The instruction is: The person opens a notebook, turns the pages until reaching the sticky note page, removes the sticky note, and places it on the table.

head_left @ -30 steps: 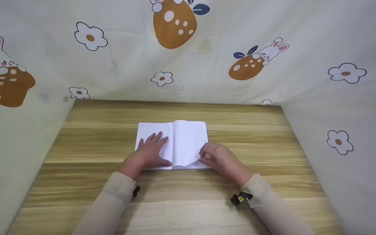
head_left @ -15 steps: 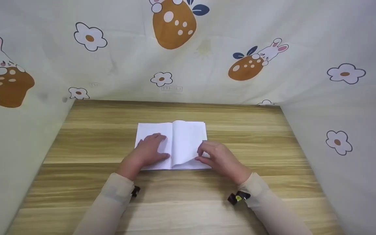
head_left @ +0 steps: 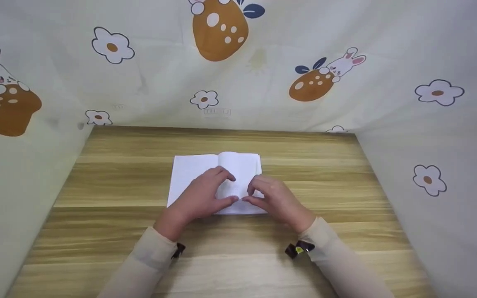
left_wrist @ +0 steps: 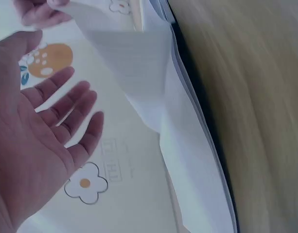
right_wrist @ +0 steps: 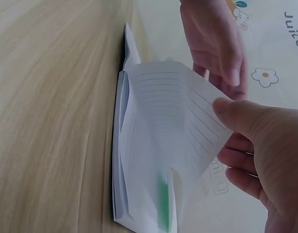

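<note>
An open notebook (head_left: 189, 171) with white pages lies on the table. My right hand (head_left: 280, 200) pinches the near right corner of a lined page (right_wrist: 161, 92) between thumb and fingers, and that page curves up off the pages below. Above the notebook's middle, my left hand (head_left: 201, 192) hovers with fingers parted and slightly bent, holding nothing. In the left wrist view its palm and spread fingers face the raised page (left_wrist: 134, 63). A green patch (right_wrist: 163, 201) shows among the pages in the right wrist view.
The notebook rests on a wood-grain table (head_left: 238, 256). Pale cloth walls (head_left: 151, 82) printed with rabbits, flowers and orange fruit enclose the table at the back and both sides. Each wrist wears a small black device, such as the right one (head_left: 299, 249).
My left hand has risen off the left page and moved right, across the notebook's middle toward the right hand. The right hand, still pinching the page corner, has shifted slightly left.
</note>
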`<state>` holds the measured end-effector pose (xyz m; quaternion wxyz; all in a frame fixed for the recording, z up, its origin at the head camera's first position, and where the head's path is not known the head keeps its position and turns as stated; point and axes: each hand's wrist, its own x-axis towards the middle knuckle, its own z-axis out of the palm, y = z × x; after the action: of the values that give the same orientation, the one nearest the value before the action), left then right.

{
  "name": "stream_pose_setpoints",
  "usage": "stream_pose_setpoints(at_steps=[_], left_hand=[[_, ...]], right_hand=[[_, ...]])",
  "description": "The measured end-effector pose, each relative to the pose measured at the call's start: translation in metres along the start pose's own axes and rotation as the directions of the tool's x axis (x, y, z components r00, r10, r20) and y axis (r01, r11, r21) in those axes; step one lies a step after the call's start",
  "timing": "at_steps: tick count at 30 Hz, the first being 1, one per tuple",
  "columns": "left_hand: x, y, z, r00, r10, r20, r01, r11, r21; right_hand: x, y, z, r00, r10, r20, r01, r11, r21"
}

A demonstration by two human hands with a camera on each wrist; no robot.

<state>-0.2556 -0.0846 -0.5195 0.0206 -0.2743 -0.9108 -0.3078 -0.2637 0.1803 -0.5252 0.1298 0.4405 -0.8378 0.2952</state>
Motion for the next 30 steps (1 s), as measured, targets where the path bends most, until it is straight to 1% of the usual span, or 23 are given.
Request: stream_pose_setpoints(at_steps=[4,7,9,13,21,30], left_hand=[[0.000,0.009,0.004,0.996,0.085,0.010,-0.086,0.995,0.051],[0.000,0.012,0.007,0.993,0.113,0.020,-0.114,0.989,0.093],[0.000,0.012,0.009,0.994,0.110,0.029,-0.113,0.987,0.115],[0.001,0.012,0.012,0.995,0.099,0.025,-0.102,0.985,0.139],[0.003,0.012,0.016,0.995,0.100,-0.022,-0.096,0.986,0.137],[0.003,0.013,0.017,0.995,0.097,-0.020,-0.093,0.985,0.147]], right_hand=[[0.002,-0.001,0.000,1.000,-0.003,-0.018,0.003,1.000,-0.008],[0.003,-0.001,0.001,0.999,-0.016,-0.034,0.016,1.000,-0.015],[0.004,-0.002,0.002,0.999,-0.026,-0.045,0.025,1.000,-0.019],[0.005,-0.003,0.001,0.998,-0.026,-0.055,0.024,0.999,-0.035],[0.006,-0.006,-0.001,0.998,-0.028,-0.055,0.026,0.999,-0.037],[0.007,-0.004,-0.002,0.996,-0.044,-0.071,0.042,0.999,-0.026]])
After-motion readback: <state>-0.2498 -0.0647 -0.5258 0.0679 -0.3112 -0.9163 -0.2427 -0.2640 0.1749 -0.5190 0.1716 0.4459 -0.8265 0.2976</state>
